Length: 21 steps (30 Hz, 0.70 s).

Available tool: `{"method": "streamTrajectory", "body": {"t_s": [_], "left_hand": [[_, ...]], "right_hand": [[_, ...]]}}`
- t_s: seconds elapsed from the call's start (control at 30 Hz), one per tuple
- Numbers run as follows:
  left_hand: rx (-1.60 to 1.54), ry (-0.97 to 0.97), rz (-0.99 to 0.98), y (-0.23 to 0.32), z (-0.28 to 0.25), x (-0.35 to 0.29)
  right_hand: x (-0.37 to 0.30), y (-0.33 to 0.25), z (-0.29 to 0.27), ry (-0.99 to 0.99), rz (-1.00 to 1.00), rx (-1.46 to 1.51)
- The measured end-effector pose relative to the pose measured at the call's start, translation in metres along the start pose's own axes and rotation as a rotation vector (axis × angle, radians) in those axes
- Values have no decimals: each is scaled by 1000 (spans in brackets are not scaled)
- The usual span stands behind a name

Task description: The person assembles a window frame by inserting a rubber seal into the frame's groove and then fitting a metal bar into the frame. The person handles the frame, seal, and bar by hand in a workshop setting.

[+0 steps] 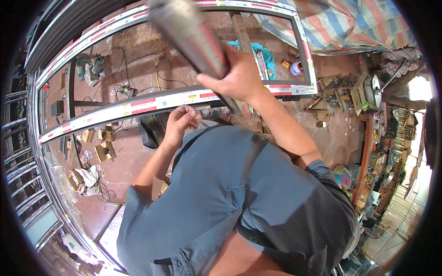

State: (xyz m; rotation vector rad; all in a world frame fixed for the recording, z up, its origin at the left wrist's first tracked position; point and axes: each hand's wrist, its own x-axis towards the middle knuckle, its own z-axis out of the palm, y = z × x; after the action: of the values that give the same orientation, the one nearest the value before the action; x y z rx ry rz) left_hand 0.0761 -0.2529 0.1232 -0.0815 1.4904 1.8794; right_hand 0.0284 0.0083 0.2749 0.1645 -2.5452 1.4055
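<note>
The right hand (239, 76) is wrapped around a long, thick tube-shaped object (189, 34), its thumb lying along the near side. The object is blurred: a rounded, grey-brown body, broad and pale at its far left end, with a red stretch and a dark edge toward the grip, and a narrower grey part showing on the near side of the hand. It slants from far left to near right above a long rectangular frame (152, 105), crossing over the near rail; whether it touches the rail cannot be told. The frame is dark along its inner edges and covered in white film with red and yellow patches. The left hand (183, 120), fingers curled, is just beside the near rail; whether it pinches anything cannot be told. Far right lies a striped sheet (340, 23).
</note>
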Motion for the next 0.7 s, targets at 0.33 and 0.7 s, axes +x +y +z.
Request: {"method": "streamTrajectory", "body": {"t_s": [0.33, 0.7], "left_hand": [[-578, 268, -118, -51, 19, 6], [-724, 162, -67, -137, -57, 24]], "right_hand": [[-72, 77, 85, -717, -131, -490], [-147, 173, -15, -369, 90, -637]]}}
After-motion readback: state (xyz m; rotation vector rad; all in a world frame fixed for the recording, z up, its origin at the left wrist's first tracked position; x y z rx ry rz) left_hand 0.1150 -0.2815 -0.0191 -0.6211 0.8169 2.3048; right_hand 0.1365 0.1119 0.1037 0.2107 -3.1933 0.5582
